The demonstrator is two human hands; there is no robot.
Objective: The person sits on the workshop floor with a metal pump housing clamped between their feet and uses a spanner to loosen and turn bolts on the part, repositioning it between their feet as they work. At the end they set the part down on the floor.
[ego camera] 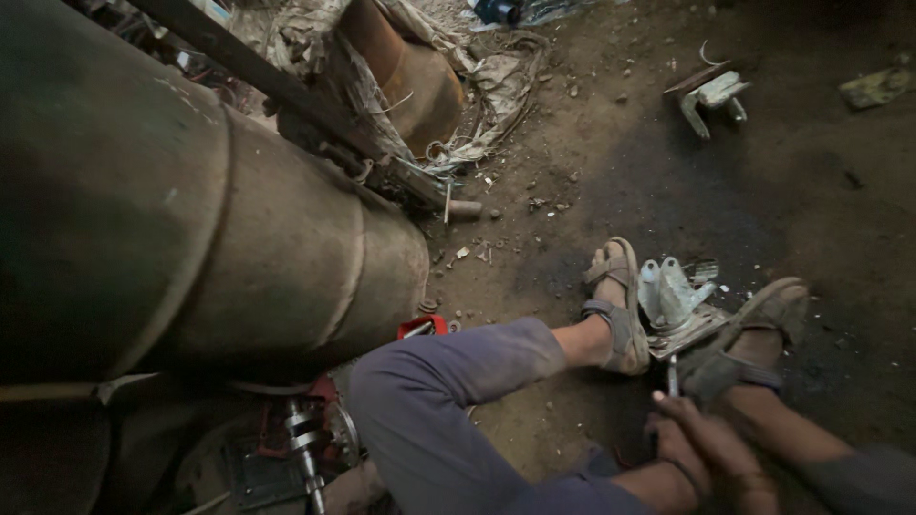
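Low at the right, my left hand [676, 456] and my right hand [718, 429] are clasped close together around the handle of a thin metal tool [673, 375]. Its shaft points up toward a pale grey metal part [671, 294] resting on a flat plate [689, 334] on the dirt floor. My two sandalled feet, the left [618, 305] and the right [754, 334], press in on either side of that part. The tool's handle is hidden inside my fingers.
A large dark metal drum [191, 229] fills the left side. Below it lie a threaded steel shaft [305, 448] and a red piece [420, 326]. A second pale metal part [711, 95] lies far right. Rusty scrap and rags [420, 76] pile up behind.
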